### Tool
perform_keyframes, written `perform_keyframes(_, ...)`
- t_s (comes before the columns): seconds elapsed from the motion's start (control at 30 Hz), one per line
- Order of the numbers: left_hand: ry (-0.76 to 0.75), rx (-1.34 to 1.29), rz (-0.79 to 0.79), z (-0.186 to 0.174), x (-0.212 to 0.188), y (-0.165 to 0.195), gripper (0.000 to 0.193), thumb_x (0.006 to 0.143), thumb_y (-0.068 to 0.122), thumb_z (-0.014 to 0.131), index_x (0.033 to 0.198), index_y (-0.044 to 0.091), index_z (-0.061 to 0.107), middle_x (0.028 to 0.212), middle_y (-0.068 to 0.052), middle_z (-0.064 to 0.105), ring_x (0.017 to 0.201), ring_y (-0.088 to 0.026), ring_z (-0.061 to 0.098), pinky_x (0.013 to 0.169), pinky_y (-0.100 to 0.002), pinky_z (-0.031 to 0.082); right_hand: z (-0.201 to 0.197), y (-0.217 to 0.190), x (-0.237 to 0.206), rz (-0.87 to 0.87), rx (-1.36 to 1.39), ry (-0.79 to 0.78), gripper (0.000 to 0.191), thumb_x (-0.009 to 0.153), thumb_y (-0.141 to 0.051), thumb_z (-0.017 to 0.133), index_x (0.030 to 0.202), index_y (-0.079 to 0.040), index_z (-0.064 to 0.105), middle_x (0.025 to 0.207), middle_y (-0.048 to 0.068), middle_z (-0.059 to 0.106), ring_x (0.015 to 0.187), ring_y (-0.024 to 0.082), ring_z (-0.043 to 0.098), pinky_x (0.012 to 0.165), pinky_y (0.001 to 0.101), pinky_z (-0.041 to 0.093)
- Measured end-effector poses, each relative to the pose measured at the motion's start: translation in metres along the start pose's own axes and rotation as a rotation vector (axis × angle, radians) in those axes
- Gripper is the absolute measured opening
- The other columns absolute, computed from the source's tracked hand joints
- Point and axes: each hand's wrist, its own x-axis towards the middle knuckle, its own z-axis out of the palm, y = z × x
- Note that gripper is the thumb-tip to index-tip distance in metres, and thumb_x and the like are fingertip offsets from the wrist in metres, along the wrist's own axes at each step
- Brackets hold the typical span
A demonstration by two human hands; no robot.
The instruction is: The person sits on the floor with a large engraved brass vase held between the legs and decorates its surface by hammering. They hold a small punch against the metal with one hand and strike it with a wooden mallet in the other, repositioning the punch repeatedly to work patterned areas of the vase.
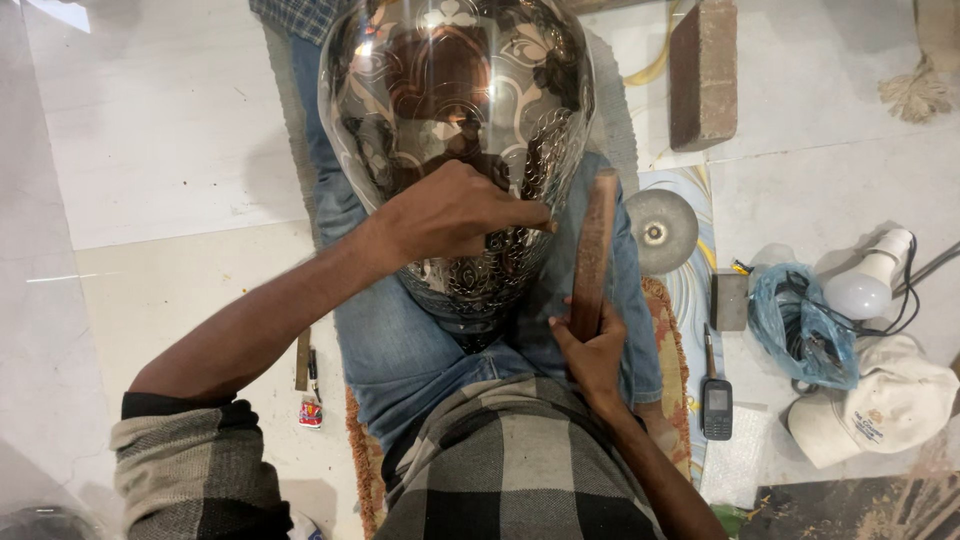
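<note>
My left hand (450, 212) rests on the engraved metal vase (455, 120) lying across my lap, fingers pinched on a small tool at the vase's 5 o'clock edge. My right hand (592, 352) is clenched around a wooden mallet (592, 250), held upright just beside the vase. On the floor at 3 o'clock: metal disc (661, 230), brick (703, 72), bulb (872, 280), blue bag (800, 325), phone (717, 407), cap (880, 410).

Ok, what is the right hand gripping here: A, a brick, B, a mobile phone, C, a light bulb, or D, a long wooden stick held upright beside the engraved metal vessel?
D: the right hand closes its grip around the lower end of a long wooden stick, which stands beside the engraved metal vessel, while the left hand rests on the vessel.
</note>
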Motion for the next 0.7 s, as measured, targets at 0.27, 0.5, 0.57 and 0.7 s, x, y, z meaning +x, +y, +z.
perform_keyframes(0.27,-0.084,0.009,0.044,0.004,0.009,-0.007,0.061,0.082,-0.01,0.066,0.131,0.026,0.067,0.061,0.0,0.066,0.05,-0.008,0.057,0.042,-0.028,0.043,0.002,0.011,-0.001,-0.189,0.065,0.198,0.025,0.086,-0.004,0.082,0.104,0.001,0.066,0.093,0.006,0.07,0.082,0.013,0.069,0.073,0.0281,0.058)
perform_keyframes(0.5,-0.04,0.041,-0.079,0.007,0.001,0.003,0.068,0.075,-0.012,0.066,0.131,0.027,0.068,0.061,-0.001,0.066,0.047,-0.013,0.059,0.042,-0.03,0.045,-0.004,-0.013,0.012,-0.224,0.203,0.152,0.024,0.086,-0.001,0.08,0.102,0.003,0.063,0.091,0.008,0.067,0.082,0.015,0.068,0.071,0.0276,0.058)
perform_keyframes(0.57,0.037,0.069,-0.12,0.01,-0.005,0.008,0.068,0.071,-0.008,0.069,0.129,0.026,0.068,0.067,-0.001,0.07,0.052,-0.015,0.062,0.047,-0.032,0.049,-0.02,-0.031,0.019,-0.353,-0.273,0.122,0.024,0.081,0.001,0.08,0.097,0.003,0.064,0.084,0.013,0.069,0.076,0.018,0.069,0.068,0.031,0.055)
perform_keyframes(0.7,0.358,0.045,-0.065,0.016,-0.02,0.013,0.067,0.068,-0.004,0.067,0.13,0.022,0.063,0.107,0.0,0.079,0.082,-0.017,0.075,0.063,-0.032,0.057,-0.027,-0.069,0.034,-0.48,-0.076,0.072,0.019,0.085,-0.001,0.077,0.1,0.001,0.065,0.09,0.015,0.07,0.083,0.022,0.069,0.076,0.0322,0.057)
